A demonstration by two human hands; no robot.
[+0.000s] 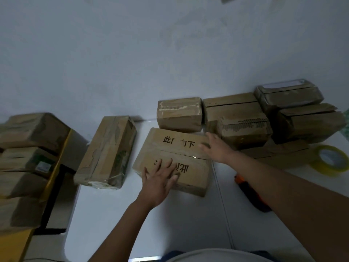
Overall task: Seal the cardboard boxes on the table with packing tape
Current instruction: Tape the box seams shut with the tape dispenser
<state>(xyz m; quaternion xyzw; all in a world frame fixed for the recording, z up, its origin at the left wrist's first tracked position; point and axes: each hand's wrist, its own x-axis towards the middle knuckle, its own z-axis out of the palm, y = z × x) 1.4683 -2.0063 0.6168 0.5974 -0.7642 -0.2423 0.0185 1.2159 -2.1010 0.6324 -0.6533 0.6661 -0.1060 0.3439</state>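
A cardboard box with black printed characters lies flat on the white table, its two top flaps meeting along a middle seam. My left hand presses flat on the near flap with fingers spread. My right hand rests with straight fingers on the box's far right corner. A roll of yellow packing tape stands at the right edge of the table, apart from both hands. A box wrapped in clear tape lies to the left of the printed box.
Several more cardboard boxes are stacked along the wall behind and to the right. A pile of boxes sits on a yellow stand at the left. A dark tool with an orange part lies under my right forearm.
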